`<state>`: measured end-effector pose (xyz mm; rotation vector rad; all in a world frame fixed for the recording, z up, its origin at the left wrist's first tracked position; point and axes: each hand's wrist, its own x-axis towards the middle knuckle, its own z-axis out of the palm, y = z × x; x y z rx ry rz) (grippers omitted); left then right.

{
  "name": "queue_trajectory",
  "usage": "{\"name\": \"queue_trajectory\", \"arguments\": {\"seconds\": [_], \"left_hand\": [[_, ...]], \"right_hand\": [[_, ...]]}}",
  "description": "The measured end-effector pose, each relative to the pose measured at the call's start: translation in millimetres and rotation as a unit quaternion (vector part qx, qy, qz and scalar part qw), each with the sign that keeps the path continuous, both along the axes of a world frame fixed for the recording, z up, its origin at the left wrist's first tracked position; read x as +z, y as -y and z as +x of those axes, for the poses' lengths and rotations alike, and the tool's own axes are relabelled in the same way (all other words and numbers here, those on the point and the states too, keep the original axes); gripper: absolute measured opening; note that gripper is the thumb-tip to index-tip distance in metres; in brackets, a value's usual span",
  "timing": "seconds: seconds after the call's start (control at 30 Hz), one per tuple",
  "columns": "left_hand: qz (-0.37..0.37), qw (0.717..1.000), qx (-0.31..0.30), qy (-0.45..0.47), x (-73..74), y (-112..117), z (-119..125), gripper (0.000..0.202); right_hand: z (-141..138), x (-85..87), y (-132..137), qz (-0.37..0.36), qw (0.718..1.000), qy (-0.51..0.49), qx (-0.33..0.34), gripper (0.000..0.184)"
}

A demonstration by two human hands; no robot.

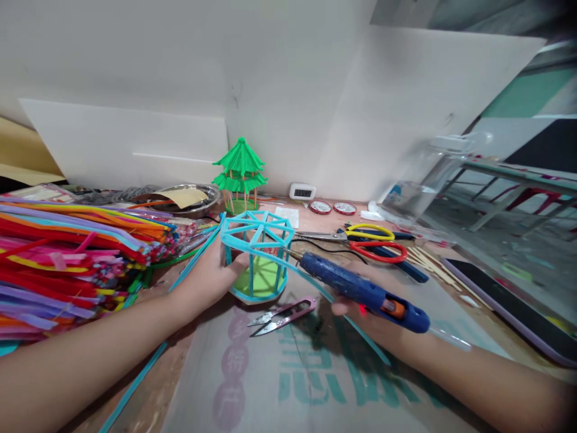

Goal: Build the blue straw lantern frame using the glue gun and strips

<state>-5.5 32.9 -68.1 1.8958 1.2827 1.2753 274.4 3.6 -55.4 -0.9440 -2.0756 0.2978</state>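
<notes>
My left hand (211, 273) is closed round the side of a small turquoise pipe-cleaner pavilion frame (256, 237) with a light green base, standing on the table. My right hand (360, 307) grips a blue hot glue gun (363, 288). Its nozzle points left and touches the frame's right side. A small pair of pink thread snips (282, 316) lies just in front of the frame. A finished green pavilion model (240, 174) stands behind it.
A large heap of coloured pipe cleaners (72, 258) fills the left side. Red and yellow scissors (374, 240), wooden sticks (428, 261), a metal dish (189, 198), a small clock (302, 192), a clear jar (433, 174) and a tablet (518, 313) lie around. Printed cardboard (293, 379) covers the front.
</notes>
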Motion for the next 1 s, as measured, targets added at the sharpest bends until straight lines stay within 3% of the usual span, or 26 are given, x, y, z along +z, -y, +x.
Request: {"name": "queue_trajectory", "arguments": {"seconds": [0.47,0.73,1.0], "left_hand": [[0.006,1.0,0.001,0.001,-3.5,-0.9,-2.3,0.058],[0.003,1.0,-0.016,-0.002,-4.8,-1.9,-3.2,0.06],[0.015,1.0,0.0,0.001,-7.2,-3.8,-3.6,0.063]], "right_hand": [[0.0,-3.7,-1.0,-0.034,0.999,-0.011,0.001,0.043],[-2.3,1.3,-0.6,0.014,1.0,-0.02,0.018,0.041],[0.4,-8.1,-5.2,0.017,1.0,-0.015,0.012,0.043]]}}
